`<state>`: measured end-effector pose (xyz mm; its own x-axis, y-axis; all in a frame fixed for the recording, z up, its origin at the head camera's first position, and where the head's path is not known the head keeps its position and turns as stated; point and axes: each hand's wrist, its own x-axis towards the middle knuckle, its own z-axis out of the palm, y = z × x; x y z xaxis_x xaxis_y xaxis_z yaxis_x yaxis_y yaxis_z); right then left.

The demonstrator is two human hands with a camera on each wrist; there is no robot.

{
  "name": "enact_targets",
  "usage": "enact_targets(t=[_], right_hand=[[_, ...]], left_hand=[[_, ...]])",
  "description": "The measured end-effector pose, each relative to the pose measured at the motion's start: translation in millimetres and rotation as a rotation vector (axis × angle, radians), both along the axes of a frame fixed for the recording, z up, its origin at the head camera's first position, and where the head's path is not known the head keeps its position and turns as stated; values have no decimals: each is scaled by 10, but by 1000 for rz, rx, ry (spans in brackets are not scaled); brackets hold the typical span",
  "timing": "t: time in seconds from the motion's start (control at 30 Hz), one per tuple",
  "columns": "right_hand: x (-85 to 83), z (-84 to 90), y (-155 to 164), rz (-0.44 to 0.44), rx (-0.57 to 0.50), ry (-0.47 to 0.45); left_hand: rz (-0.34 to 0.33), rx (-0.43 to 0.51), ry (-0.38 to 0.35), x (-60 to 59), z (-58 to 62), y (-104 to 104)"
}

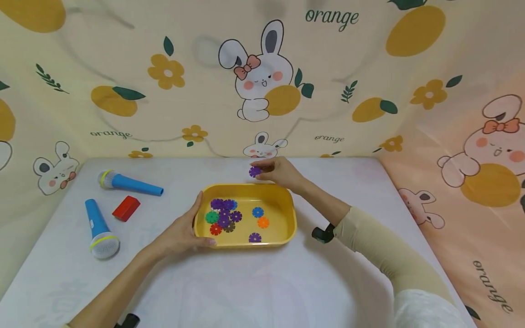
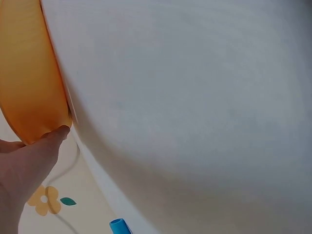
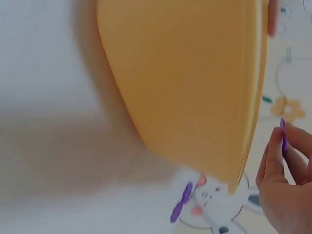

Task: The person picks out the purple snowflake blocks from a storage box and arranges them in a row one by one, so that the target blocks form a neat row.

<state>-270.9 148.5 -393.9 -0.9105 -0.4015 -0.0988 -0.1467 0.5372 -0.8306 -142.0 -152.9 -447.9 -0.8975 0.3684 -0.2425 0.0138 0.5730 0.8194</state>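
A yellow tray (image 1: pixel 246 189) sits mid-table with several flower-shaped plastic discs (image 1: pixel 224 214) in purple, green, red, blue and orange inside. My left hand (image 1: pixel 184 232) grips the tray's left front rim, thumb over the edge; the left wrist view shows my thumb (image 2: pixel 48 141) against the tray's outer wall (image 2: pixel 29 73). My right hand (image 1: pixel 279 172) hovers just beyond the tray's far rim and pinches a purple disc (image 1: pixel 254 171). In the right wrist view the purple disc (image 3: pixel 282 134) shows edge-on between my fingers (image 3: pixel 275 161), beside the tray's wall (image 3: pixel 195 78).
Two blue toy microphones (image 1: pixel 131 183) (image 1: pixel 100 229) and a red block (image 1: pixel 126 207) lie on the white table (image 1: pixel 262 282) to the left. A printed cloth backdrop (image 1: pixel 262 77) closes off the back and sides. Another purple disc (image 3: pixel 181 202) lies near the backdrop.
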Motion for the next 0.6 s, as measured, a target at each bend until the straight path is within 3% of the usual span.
enact_targets(t=[0.3, 0.6], right_hand=[[-431, -153, 115, -35, 3, 91], [-731, -385, 198, -62, 113, 150]], left_hand=[[1, 12, 4, 1, -8, -5], [13, 9, -8, 6, 4, 6]])
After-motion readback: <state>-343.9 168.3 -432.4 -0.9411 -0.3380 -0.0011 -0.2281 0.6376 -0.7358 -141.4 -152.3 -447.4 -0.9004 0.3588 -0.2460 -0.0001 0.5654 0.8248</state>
